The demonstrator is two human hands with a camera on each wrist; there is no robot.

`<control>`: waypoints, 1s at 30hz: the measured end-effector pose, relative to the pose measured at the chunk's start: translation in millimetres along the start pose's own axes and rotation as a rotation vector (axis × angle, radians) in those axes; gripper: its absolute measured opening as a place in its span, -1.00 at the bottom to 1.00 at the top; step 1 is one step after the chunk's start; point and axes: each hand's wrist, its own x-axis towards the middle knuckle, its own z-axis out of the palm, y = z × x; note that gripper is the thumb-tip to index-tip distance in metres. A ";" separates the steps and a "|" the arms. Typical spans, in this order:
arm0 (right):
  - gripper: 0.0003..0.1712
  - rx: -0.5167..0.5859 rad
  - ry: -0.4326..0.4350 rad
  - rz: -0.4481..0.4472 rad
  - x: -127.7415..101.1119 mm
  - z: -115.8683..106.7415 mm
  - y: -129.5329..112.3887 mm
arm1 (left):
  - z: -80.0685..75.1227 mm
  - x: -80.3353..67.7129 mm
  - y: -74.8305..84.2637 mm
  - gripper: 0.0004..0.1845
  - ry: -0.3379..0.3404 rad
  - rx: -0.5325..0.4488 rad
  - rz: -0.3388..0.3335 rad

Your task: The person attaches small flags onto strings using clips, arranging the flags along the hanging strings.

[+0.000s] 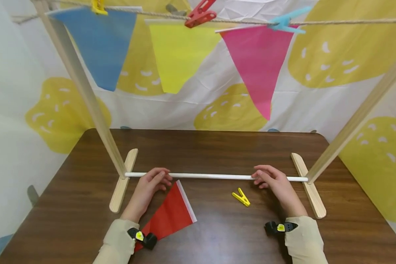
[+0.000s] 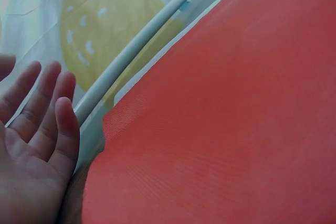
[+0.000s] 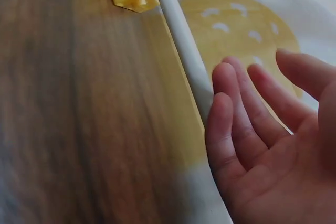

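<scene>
My left hand [image 1: 153,180] hovers by the left part of a white rod [image 1: 211,176], its fingers relaxed and nothing in them. Close beside it on the table lies a red triangular pennant [image 1: 171,213] with a white top edge; it fills much of the left wrist view. Toward the rod's right part, my right hand [image 1: 272,180] has loosely bent fingers and an empty palm, as the right wrist view shows. Whether either hand touches the rod I cannot tell. A yellow clothespin [image 1: 241,197] lies on the table between the hands, nearer the right one.
Two wooden posts [image 1: 85,91] on flat feet [image 1: 313,198] carry a string [image 1: 349,22] above. From it hang a blue pennant [image 1: 102,44], a yellow pennant [image 1: 181,55] and a pink pennant [image 1: 259,62], with yellow, red [image 1: 201,14] and light blue clothespins. A patterned cloth hangs behind.
</scene>
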 end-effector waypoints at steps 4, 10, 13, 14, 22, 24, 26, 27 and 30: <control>-0.51 -0.003 -0.077 0.044 -1.6 0.4 0.0 | -1.4 -1.2 -1.6 -0.57 -0.001 0.042 -0.017; -0.53 -0.027 -0.166 0.140 -3.3 -0.6 1.6 | 0.8 -0.8 -2.2 -0.61 0.021 0.095 -0.044; -0.52 -0.048 -0.197 0.188 -4.6 -0.5 2.1 | 4.3 -1.2 -1.0 -0.69 0.023 0.150 -0.081; -0.52 -0.055 -0.212 0.199 -4.9 0.1 2.1 | 5.5 -1.3 -0.1 -0.71 0.025 0.171 -0.095; -0.52 -0.113 -0.302 0.211 -4.5 7.7 6.1 | 17.9 -9.5 21.3 -0.76 0.011 0.314 -0.133; -0.54 -0.140 -0.326 0.190 -3.8 8.7 8.4 | 20.2 -10.7 25.7 -0.77 -0.001 0.354 -0.126; -0.54 -0.157 -0.343 0.176 -3.0 10.3 9.4 | 18.2 -7.9 18.9 -0.78 -0.011 0.383 -0.120; -0.55 -0.162 -0.349 0.173 -2.5 11.2 9.1 | 17.1 -6.3 15.0 -0.79 -0.014 0.390 -0.114; -0.55 -0.193 -0.353 0.175 -1.4 15.0 4.8 | 12.3 -0.6 2.0 -0.80 -0.013 0.402 -0.110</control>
